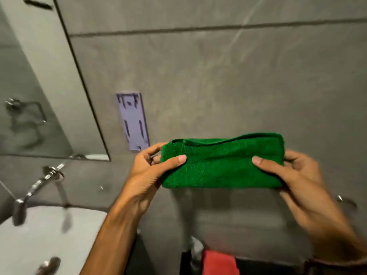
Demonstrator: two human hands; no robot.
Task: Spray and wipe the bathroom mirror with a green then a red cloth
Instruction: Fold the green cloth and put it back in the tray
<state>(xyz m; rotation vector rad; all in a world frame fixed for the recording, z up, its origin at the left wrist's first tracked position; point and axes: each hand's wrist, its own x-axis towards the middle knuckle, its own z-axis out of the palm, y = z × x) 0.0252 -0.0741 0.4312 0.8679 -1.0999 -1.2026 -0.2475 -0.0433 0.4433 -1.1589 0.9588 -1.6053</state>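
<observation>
A folded green cloth (pixel 222 163) is hanging level in the air before the grey wall, gripped at both short ends. The mirror (pixel 39 86) is sitting upper left; a red cloth (pixel 218 262) is lying low, below the green one

A dark surface (pixel 258 264), blurred and only partly in view, runs along the bottom edge of the frame, right of centre. A red cloth (pixel 219 262) lies on it, bunched, with a pale crumpled item (pixel 195 250) just beside it to the left. At lower left, a white sink (pixel 29 235) carries a chrome tap (pixel 35 190).
</observation>
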